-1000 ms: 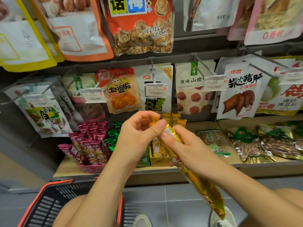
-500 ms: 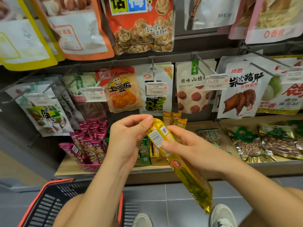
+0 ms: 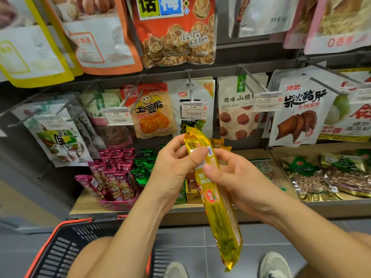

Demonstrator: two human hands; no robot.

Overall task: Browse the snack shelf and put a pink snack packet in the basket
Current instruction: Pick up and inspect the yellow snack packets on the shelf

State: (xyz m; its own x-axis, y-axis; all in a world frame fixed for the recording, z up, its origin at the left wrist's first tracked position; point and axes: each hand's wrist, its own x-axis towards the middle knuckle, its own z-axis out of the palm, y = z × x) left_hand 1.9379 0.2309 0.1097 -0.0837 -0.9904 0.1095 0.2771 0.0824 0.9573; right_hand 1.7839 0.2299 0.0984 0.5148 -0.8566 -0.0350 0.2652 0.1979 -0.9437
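Observation:
A long yellow snack packet [image 3: 219,213] hangs nearly upright in front of the shelf, its top near the hanging bags and its bottom over the floor. My left hand [image 3: 172,167] pinches its upper part from the left. My right hand [image 3: 234,177] grips it from the right, thumb across the label. Pink snack packets [image 3: 114,177] stand packed in a pink display box at the left of the low wooden shelf [image 3: 84,205]. The black basket with an orange rim [image 3: 58,249] sits on the floor at the lower left, partly hidden by my left arm.
Green packets [image 3: 143,169] stand right of the pink ones, and yellow ones [image 3: 217,142] sit behind my hands. Bags of nuts [image 3: 309,177] lie on the shelf's right. Hanging snack bags on pegs with price tags [image 3: 194,111] fill the wall above. My shoes [image 3: 275,265] stand on grey tiles.
The yellow packet has been turned and raised from slanting down to the right to nearly upright. Both hands kept hold of it and shifted slightly upward.

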